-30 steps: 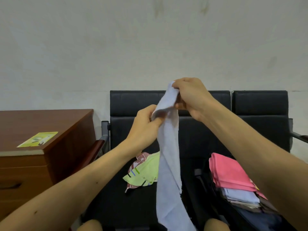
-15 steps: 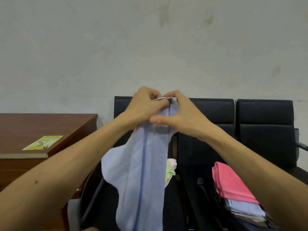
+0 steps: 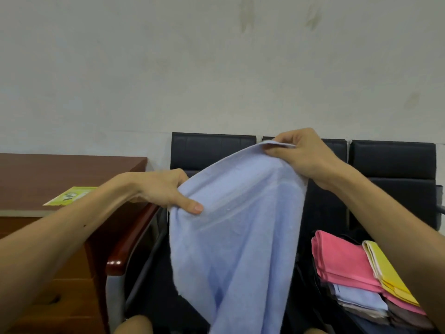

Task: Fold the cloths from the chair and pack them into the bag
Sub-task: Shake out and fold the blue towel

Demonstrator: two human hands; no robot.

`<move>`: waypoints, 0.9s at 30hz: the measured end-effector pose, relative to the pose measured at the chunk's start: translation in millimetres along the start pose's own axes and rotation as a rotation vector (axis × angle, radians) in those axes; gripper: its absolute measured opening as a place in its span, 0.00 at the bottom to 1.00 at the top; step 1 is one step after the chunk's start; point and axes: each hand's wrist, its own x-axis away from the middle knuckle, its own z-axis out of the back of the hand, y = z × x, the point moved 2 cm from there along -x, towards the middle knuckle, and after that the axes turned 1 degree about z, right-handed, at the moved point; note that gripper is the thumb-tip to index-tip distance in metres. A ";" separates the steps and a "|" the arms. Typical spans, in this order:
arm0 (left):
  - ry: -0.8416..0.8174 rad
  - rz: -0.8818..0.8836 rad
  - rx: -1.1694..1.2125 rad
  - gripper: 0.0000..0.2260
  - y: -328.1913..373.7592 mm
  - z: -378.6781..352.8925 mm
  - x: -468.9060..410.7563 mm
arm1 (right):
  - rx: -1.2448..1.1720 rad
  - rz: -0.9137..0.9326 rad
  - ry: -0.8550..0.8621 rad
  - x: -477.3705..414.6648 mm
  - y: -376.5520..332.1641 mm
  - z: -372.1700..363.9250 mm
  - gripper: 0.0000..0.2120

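Holding light blue cloth (image 3: 240,225) up in air before black chair (image 3: 212,150), lower part hanging free toward seat. Pinching top edge with right hand (image 3: 303,153), up high. Gripping same edge lower down with left hand (image 3: 166,189), thumb pressed on front. Hands set apart, likely to stretch edge flat and find corners before first fold. Folded stack at right, pink cloth (image 3: 337,256) and yellow cloth (image 3: 385,268) on top, seemingly in dark bag (image 3: 307,285); outline hard to tell. Wooden desk (image 3: 60,169) at left.
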 end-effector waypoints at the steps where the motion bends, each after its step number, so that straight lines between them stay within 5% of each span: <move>1: -0.023 0.009 -0.002 0.07 -7.0 2.4 2.2 | 0.011 -0.008 -0.005 0.7 4.0 2.6 0.07; 5: -0.035 0.048 0.002 0.11 -27.4 9.1 9.2 | 0.026 -0.052 0.002 3.3 19.5 14.1 0.04; 12: 0.174 -0.001 0.132 0.13 -55.0 17.8 9.2 | 0.088 -0.138 -0.063 17.2 51.6 39.5 0.06; 18: 0.091 0.063 0.307 0.12 -84.4 4.0 -2.8 | -0.031 -0.196 -0.079 27.7 78.6 40.6 0.10; 22: 0.339 -0.070 0.803 0.31 -101.2 -4.9 -14.2 | -0.272 -0.271 -0.041 37.0 94.5 28.0 0.17; 25: 0.536 -0.093 1.107 0.15 -97.3 -21.0 -20.2 | -0.428 -0.349 -0.006 49.1 101.8 10.7 0.12; 27: 0.666 -0.005 1.090 0.11 -101.1 -33.8 -24.0 | -0.441 -0.373 0.024 55.3 108.3 -1.0 0.13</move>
